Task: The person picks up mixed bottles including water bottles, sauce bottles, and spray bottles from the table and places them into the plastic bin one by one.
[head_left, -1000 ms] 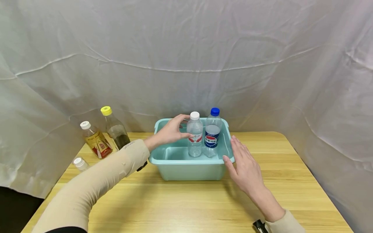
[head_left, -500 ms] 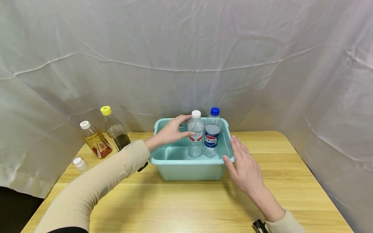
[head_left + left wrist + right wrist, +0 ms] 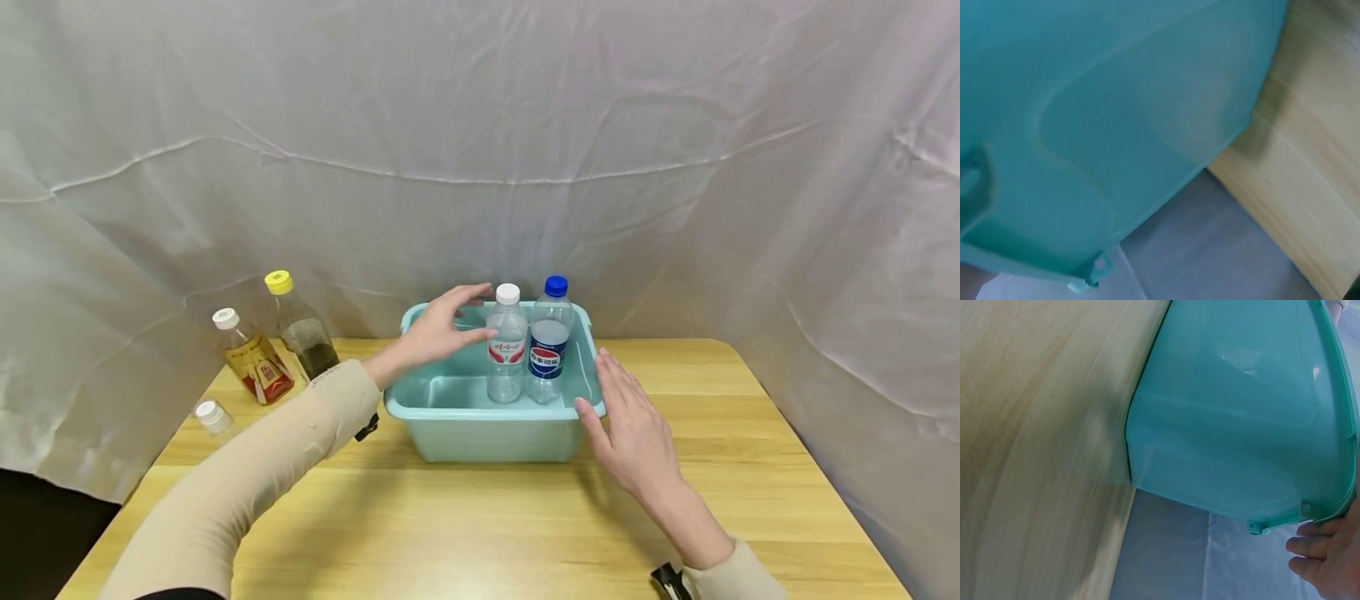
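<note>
In the head view a clear water bottle (image 3: 506, 354) with a white cap and red-white label stands upright in the teal plastic basin (image 3: 487, 437). Beside it on the right is a blue-capped Pepsi bottle (image 3: 548, 354). My left hand (image 3: 442, 327) reaches over the basin's left side, thumb and fingers spread, the thumb tip right at the water bottle's left edge. My right hand (image 3: 633, 433) rests against the basin's right rim with straight fingers. The right wrist view shows those fingers (image 3: 1313, 547) beside the rim; the left wrist view mostly shows the basin's outer wall (image 3: 1141, 112).
On the left of the wooden table (image 3: 465, 533) stand a yellow-capped bottle (image 3: 307, 333) of dark liquid and a white-capped bottle (image 3: 255, 362) with a yellow and red label. A small clear bottle (image 3: 215, 417) is partly behind the left sleeve. Grey cloth (image 3: 480, 150) hangs behind.
The water bottle has straightened and shifted slightly right, nearer the Pepsi bottle. My left hand has risen a little and its fingers have loosened from the bottle. The right hand keeps its place.
</note>
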Demonstrator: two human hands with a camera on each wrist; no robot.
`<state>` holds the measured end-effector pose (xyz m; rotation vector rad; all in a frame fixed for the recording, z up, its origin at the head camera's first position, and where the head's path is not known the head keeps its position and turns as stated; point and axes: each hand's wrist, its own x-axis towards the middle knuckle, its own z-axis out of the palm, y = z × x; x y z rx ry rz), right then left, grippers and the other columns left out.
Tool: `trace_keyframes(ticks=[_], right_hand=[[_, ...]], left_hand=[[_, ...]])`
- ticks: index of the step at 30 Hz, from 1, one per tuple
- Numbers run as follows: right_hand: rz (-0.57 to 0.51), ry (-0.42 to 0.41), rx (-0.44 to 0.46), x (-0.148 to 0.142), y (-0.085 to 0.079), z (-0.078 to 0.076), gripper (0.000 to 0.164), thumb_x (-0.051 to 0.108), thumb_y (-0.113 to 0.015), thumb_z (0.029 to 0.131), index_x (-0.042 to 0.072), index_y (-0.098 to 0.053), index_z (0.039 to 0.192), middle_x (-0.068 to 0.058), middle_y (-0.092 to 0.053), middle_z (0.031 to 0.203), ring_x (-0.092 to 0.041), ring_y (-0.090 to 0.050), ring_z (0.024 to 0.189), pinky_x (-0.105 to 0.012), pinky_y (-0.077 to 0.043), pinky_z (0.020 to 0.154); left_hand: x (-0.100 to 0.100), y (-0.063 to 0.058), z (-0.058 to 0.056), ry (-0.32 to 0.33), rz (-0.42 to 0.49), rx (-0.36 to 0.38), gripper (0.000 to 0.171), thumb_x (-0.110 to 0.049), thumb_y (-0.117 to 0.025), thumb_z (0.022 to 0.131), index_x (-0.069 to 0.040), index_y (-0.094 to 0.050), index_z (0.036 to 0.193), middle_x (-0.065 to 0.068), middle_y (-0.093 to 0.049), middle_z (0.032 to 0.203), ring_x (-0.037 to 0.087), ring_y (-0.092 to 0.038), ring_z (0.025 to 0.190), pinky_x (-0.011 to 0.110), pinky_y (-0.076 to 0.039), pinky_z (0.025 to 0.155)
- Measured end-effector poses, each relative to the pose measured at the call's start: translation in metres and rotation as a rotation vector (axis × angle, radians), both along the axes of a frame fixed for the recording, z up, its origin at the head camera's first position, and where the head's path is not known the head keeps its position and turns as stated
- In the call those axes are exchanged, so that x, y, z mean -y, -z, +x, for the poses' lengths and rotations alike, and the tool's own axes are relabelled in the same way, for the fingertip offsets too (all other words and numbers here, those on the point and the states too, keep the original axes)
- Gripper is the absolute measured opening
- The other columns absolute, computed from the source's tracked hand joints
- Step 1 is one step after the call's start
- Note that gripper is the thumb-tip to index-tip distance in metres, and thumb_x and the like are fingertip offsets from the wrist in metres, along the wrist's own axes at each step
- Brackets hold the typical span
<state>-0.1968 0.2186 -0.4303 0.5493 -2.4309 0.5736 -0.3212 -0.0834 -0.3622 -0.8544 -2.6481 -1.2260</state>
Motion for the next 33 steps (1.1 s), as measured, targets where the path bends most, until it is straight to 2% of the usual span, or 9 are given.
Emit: trace_keyframes(ticks=[3,8,14,21,27,33], right_hand=[[-0.003,-0.002,0.005,0.0,0.001,0.0,0.065,0.036,-0.056,0.106,-0.005,-0.042,0.155,-0.019,-0.042,0.162,-0.038,-0.043,0.147,-0.048,-0.032,0.123],[-0.004,-0.005,0.004,0.001,0.001,-0.001,0.065,0.037,-0.055,0.107,-0.005,-0.043,0.154,-0.019,-0.042,0.161,-0.038,-0.044,0.146,-0.051,-0.034,0.122],[-0.005,-0.004,0.0,0.001,0.002,-0.001,0.065,0.037,-0.053,0.107,-0.005,-0.042,0.155,-0.02,-0.043,0.161,-0.039,-0.044,0.146,-0.052,-0.035,0.121],[-0.003,-0.002,0.004,0.001,0.001,-0.001,0.065,0.036,-0.054,0.107,-0.005,-0.041,0.155,-0.019,-0.042,0.162,-0.039,-0.043,0.146,-0.05,-0.033,0.123],[-0.006,-0.003,0.002,0.0,0.001,-0.002,0.065,0.036,-0.055,0.107,-0.005,-0.042,0.155,-0.019,-0.042,0.162,-0.039,-0.043,0.146,-0.05,-0.033,0.122],[-0.005,-0.001,0.011,0.0,0.001,-0.001,0.065,0.036,-0.054,0.107,-0.004,-0.041,0.156,-0.019,-0.041,0.162,-0.039,-0.043,0.146,-0.049,-0.032,0.123]], left_hand=[[0.007,-0.004,0.002,-0.011,0.076,-0.049,0.07,-0.019,-0.079,0.094,-0.003,-0.046,0.154,0.011,-0.054,0.151,0.033,-0.058,0.133,0.047,-0.05,0.107],[0.023,-0.007,0.007,-0.054,0.224,-0.096,0.066,-0.018,-0.078,0.096,-0.005,-0.048,0.154,0.009,-0.054,0.15,0.027,-0.059,0.132,0.049,-0.05,0.107],[0.042,-0.004,0.014,-0.091,0.407,-0.125,0.064,-0.008,-0.075,0.096,-0.003,-0.048,0.154,0.012,-0.053,0.151,0.033,-0.057,0.133,0.06,-0.047,0.106],[0.063,-0.001,0.024,-0.208,0.562,-0.177,0.063,-0.002,-0.074,0.096,-0.005,-0.049,0.153,0.011,-0.054,0.15,0.034,-0.058,0.131,0.057,-0.048,0.104],[0.077,0.006,0.035,-0.31,0.625,-0.318,0.059,-0.002,-0.075,0.095,-0.009,-0.056,0.15,0.01,-0.058,0.144,0.031,-0.063,0.122,0.033,-0.053,0.094],[0.077,-0.006,0.065,-0.447,0.637,-0.498,0.055,0.008,-0.072,0.092,0.004,-0.055,0.145,0.026,-0.057,0.139,0.041,-0.062,0.117,0.028,-0.053,0.091]])
